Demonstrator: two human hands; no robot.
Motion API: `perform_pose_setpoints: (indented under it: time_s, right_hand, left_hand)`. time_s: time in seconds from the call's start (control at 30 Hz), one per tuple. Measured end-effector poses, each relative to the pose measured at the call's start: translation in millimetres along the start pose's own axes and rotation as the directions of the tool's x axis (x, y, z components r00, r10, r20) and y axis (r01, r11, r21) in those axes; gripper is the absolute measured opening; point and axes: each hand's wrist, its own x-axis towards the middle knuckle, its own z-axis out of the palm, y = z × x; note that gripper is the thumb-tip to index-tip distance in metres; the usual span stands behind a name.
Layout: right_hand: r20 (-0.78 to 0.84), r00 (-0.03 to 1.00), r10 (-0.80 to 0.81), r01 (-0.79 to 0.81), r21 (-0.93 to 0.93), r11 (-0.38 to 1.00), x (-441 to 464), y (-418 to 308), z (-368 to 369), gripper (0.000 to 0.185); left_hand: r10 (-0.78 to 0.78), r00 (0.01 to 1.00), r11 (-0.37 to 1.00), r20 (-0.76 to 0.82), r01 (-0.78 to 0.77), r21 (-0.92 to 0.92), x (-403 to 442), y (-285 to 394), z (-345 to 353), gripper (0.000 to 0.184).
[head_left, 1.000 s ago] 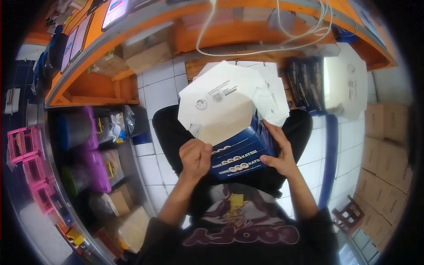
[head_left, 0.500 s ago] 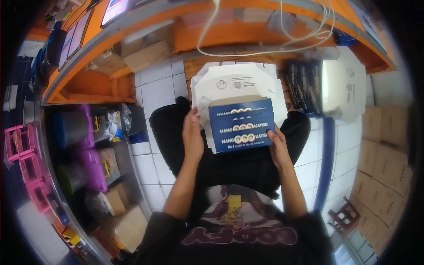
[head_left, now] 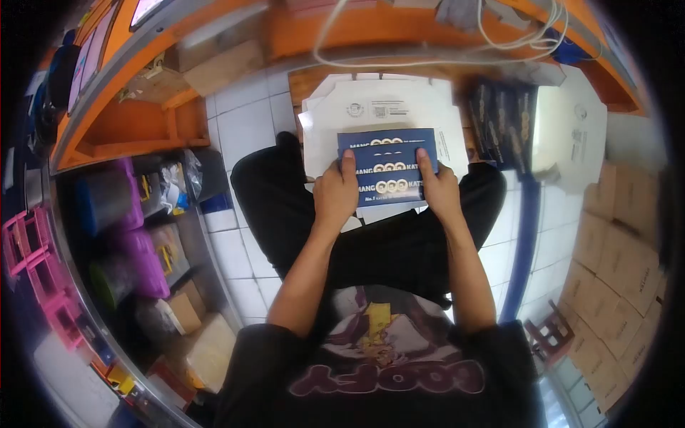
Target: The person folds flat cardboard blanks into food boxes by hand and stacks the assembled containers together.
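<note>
Several flat blue cartons (head_left: 389, 170) printed "MANG KATSU" overlap in a stepped stack in front of me. My left hand (head_left: 335, 194) is closed on the stack's left edge, its thumb lying on top. At the right edge my right hand (head_left: 444, 191) grips the same stack, thumb also on the printed face. The fingers beneath are hidden. Under and behind the cartons lie flat white cardboard sheets (head_left: 414, 107) with small printed text and a square code.
More dark blue cartons (head_left: 503, 125) stand in a row at the right, beside another white sheet (head_left: 579, 135). A white cable (head_left: 435, 65) loops along the orange shelving (head_left: 128, 135). Brown boxes (head_left: 614, 278) are stacked far right; shelves with purple bins (head_left: 146, 264) stand left.
My left hand has gone from beside the stack to gripping its left edge. The right hand has moved higher on its edge. The cartons' step spacing has changed slightly.
</note>
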Motion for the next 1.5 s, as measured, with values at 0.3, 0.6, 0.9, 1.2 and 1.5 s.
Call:
perform_pose_setpoints:
  time_s: [0.3,0.6,0.9,1.2,1.5]
  right_hand:
    - [0.008,0.974,-0.226,0.226,0.027,0.974,-14,15,-6,0.068]
    - [0.317,0.855,-0.411,0.244,0.452,0.858,-50,52,-28,0.092]
    - [0.371,0.840,-0.396,0.229,0.418,0.879,-101,48,-57,0.094]
    - [0.199,0.980,-0.007,-0.127,0.655,0.745,-97,60,-72,0.053]
    - [0.143,0.990,-0.007,-0.103,0.744,0.660,-142,67,-92,0.067]
  left_hand:
    - [-0.013,0.994,0.961,0.108,0.042,-0.272,7,-37,7,0.067]
    - [0.106,0.977,0.594,0.187,0.088,-0.799,-36,-44,-17,0.069]
    - [0.189,0.954,0.516,0.233,0.105,-0.850,-94,-37,-44,0.076]
    - [0.190,0.905,0.779,0.380,0.097,-0.619,-78,-22,-22,0.056]
    - [-0.131,0.921,0.991,-0.367,0.117,-0.058,48,-104,-13,0.071]
